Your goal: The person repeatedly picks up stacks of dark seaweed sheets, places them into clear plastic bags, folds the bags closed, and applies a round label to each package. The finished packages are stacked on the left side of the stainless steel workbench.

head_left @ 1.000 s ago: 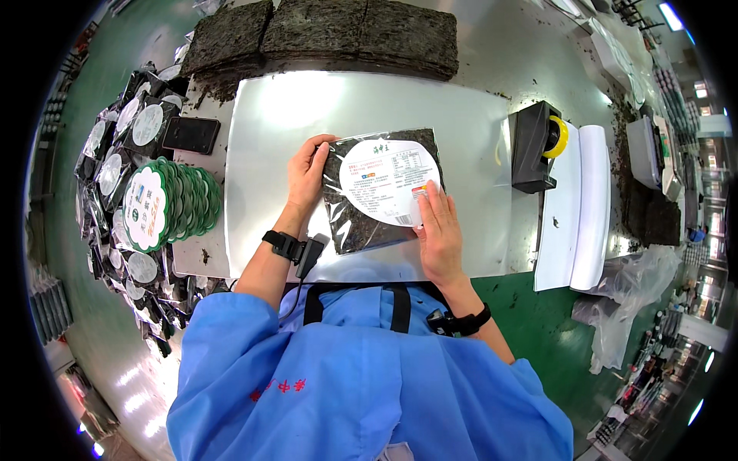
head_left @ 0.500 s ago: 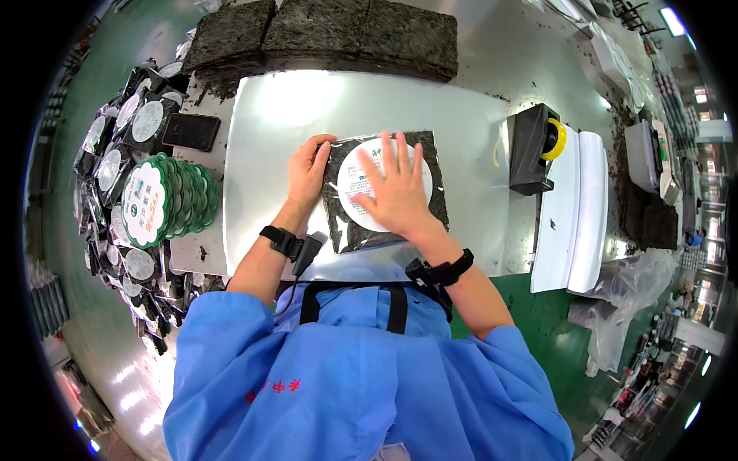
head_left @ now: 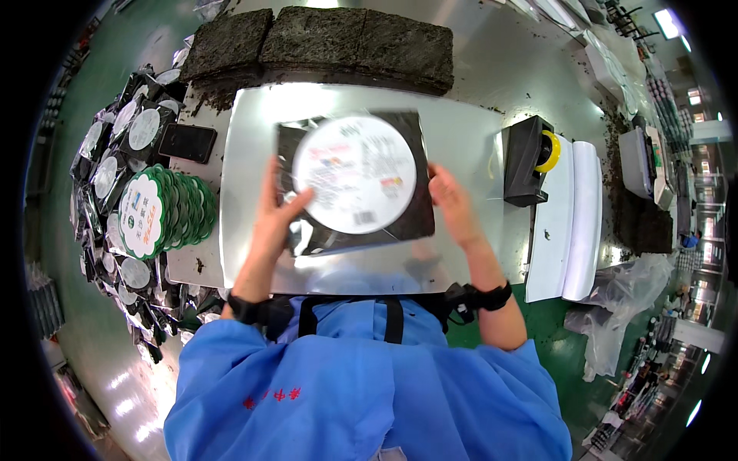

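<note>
A flat square packet of dark dried seaweed point(head_left: 421, 218) in clear film is lifted off the metal board and appears larger, slightly tilted. On its upper face is a big round white label point(head_left: 355, 175) with print and a barcode. My left hand point(head_left: 270, 219) grips the packet's left edge, thumb on top near the label and fingers behind. At the opposite edge my right hand point(head_left: 455, 203) has its fingers curled against the side, slightly blurred by motion.
Beneath is a shiny metal board point(head_left: 250, 265). Dark seaweed stacks point(head_left: 319, 42) line the back. On the left are a phone point(head_left: 188, 143), scalloped green-edged cards point(head_left: 142, 213) and piled labelled packets point(head_left: 104, 177). A tape dispenser point(head_left: 526, 169) and white paper point(head_left: 582, 223) lie right.
The packet has come up off the board toward me. My right hand has left its flat place on the label for the right edge, and my left hand has moved down along the left edge.
</note>
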A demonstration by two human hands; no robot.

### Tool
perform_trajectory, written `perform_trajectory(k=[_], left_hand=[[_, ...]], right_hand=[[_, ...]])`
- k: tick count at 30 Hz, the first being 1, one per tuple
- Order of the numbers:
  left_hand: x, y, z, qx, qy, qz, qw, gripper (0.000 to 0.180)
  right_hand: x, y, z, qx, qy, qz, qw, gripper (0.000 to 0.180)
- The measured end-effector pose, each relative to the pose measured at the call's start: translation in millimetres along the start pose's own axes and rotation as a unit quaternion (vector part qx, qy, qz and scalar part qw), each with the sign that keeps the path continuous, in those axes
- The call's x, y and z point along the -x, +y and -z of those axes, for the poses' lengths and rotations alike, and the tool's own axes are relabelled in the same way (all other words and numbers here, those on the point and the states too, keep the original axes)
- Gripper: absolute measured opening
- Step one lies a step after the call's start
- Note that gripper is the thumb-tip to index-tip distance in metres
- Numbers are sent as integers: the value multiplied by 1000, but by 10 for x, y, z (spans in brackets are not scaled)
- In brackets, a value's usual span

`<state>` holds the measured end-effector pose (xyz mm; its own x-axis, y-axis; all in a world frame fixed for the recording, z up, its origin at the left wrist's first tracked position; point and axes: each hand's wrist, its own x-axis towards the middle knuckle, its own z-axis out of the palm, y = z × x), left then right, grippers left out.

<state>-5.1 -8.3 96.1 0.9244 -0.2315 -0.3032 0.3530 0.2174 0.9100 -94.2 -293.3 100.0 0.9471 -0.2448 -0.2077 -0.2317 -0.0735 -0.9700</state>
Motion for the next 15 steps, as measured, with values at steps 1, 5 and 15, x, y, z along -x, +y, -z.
perform_trajectory(k=[1, 5, 15], left_hand=[[48, 316, 23, -7, 29, -19, 999, 88], [115, 1257, 751, 212, 87, -253, 940, 67], [527, 1382, 1628, -157, 325, -450, 817, 51]], right_hand=[[-104, -276, 53, -9, -18, 16, 1000, 50], [-969, -793, 437, 189, 22, 109, 976, 35], [-2954, -133, 768, 105, 219, -132, 961, 53]])
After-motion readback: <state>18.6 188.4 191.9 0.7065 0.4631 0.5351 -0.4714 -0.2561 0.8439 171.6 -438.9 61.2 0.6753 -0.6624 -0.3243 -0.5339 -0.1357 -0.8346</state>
